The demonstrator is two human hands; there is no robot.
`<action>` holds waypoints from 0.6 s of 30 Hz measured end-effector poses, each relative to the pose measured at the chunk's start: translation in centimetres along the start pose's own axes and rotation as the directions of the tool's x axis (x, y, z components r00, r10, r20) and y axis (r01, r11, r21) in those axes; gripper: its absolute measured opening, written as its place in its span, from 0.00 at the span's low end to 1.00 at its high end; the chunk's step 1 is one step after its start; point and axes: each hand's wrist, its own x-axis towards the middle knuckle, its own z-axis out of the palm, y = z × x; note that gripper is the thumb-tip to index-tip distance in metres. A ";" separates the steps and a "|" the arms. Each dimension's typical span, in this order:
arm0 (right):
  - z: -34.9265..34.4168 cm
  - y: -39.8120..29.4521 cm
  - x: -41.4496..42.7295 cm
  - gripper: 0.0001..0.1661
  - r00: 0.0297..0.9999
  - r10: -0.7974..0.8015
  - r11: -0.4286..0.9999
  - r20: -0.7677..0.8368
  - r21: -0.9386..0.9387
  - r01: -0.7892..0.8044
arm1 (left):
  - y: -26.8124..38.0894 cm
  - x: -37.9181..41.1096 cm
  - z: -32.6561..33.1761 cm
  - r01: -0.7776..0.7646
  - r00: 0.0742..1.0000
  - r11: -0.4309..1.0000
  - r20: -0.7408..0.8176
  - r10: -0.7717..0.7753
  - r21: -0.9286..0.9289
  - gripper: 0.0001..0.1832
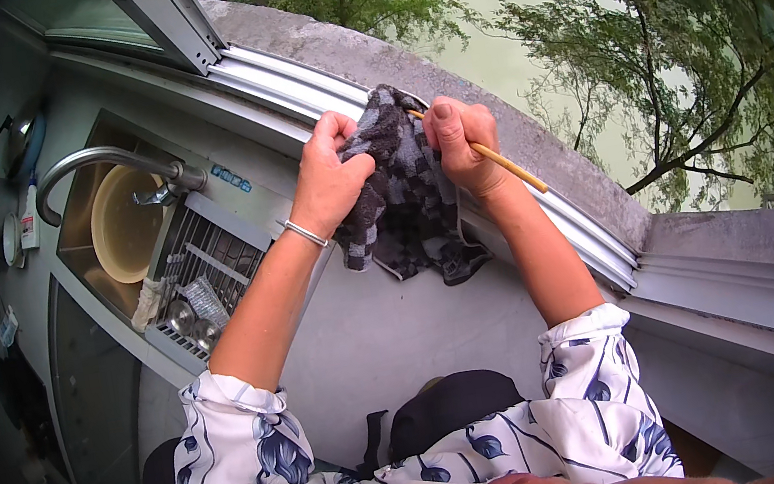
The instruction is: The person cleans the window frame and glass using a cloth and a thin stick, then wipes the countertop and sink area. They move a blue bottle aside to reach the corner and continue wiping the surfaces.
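Note:
A dark grey and black checked cloth (400, 171) hangs in loose folds in front of the window sill. My left hand (329, 171) pinches its left edge between thumb and fingers, a metal bangle (306, 232) on the wrist. Gripped in my right hand (464, 142) is a thin yellow-brown stick (510, 168), its lower end sticking out past the wrist. The stick's other end reaches the cloth's upper right edge; whether it passes into the fabric is hidden.
Along the open window runs a white sliding track (322, 73), with a concrete ledge (347, 35) beyond. To the left, a sink holds a beige basin (119, 227) under a curved metal faucet (92, 153). A drain rack (209, 270) carries glassware. Below lies a grey counter (380, 342).

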 end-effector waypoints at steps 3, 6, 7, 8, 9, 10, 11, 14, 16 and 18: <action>-4.7 -2.7 -5.4 0.29 0.996 0.092 0.983 -0.022 -0.158 -0.094 | 0.0 -1.3 4.1 -0.056 0.996 0.963 0.086 0.034 0.262 0.13; -10.0 -5.9 -13.2 0.28 0.971 0.205 0.768 -0.120 -0.596 -0.236 | -0.5 -4.2 11.5 -0.136 0.930 0.948 0.366 0.023 0.288 0.15; -10.9 -7.2 -15.3 0.28 0.951 0.263 0.564 -0.161 -0.774 -0.287 | -1.4 -5.7 14.0 -0.184 0.884 0.943 0.465 0.037 0.276 0.15; -11.0 -9.1 -16.9 0.27 0.881 0.416 0.355 -0.225 -0.852 -0.386 | -2.7 -7.2 16.8 -0.224 0.838 0.951 0.540 0.076 0.215 0.16; -11.2 -11.1 -18.3 0.26 0.783 0.536 0.118 -0.317 -0.889 -0.442 | -3.3 -8.4 19.2 -0.264 0.782 0.953 0.611 0.121 0.149 0.16; -11.9 -13.2 -20.1 0.25 0.692 0.602 0.068 -0.399 -0.838 -0.542 | -2.5 -9.6 21.2 -0.247 0.707 0.954 0.705 0.055 0.172 0.16; -12.4 -15.1 -21.8 0.25 0.584 0.665 0.012 -0.466 -0.775 -0.632 | -1.9 -10.8 22.5 -0.226 0.621 0.953 0.784 -0.020 0.203 0.16; -12.9 -19.8 -25.7 0.24 0.532 0.639 0.073 -0.556 -0.645 -0.761 | -1.0 -13.4 22.4 -0.218 0.276 0.971 0.961 -0.032 0.095 0.16; -13.3 -20.8 -25.8 0.24 0.595 0.610 0.353 -0.524 -0.492 -0.796 | -1.0 -13.7 20.4 -0.049 0.183 0.999 0.983 0.004 0.005 0.16; -13.2 -19.8 -24.4 0.26 0.684 0.527 0.628 -0.504 -0.311 -0.713 | -0.3 -12.5 17.8 0.144 0.202 0.988 0.976 -0.075 0.046 0.13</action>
